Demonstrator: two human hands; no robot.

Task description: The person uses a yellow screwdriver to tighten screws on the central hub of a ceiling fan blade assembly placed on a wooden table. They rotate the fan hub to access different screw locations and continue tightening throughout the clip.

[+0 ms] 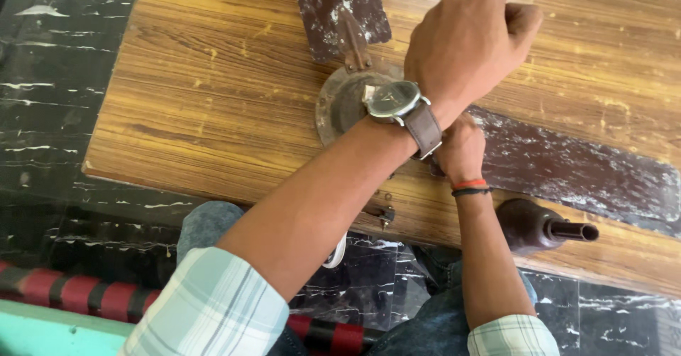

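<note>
A dusty ceiling fan lies on a wooden board (213,108). Its round metal hub (339,104) sits mid-frame. One dark brown, flaking blade (340,8) points away from me and another blade (582,168) runs off to the right. My left hand (468,40), with a watch on its wrist, is curled into a fist above the hub; what is inside the fist is hidden. My right hand (461,150), with a red and a black band at the wrist, rests with bent fingers at the root of the right blade, partly covered by my left wrist.
A dark brown bell-shaped fan part with a short pipe (539,225) lies at the board's near edge on the right. Black marble floor (50,93) surrounds the board. A red and black striped mat (71,292) and a teal surface (42,335) lie at bottom left.
</note>
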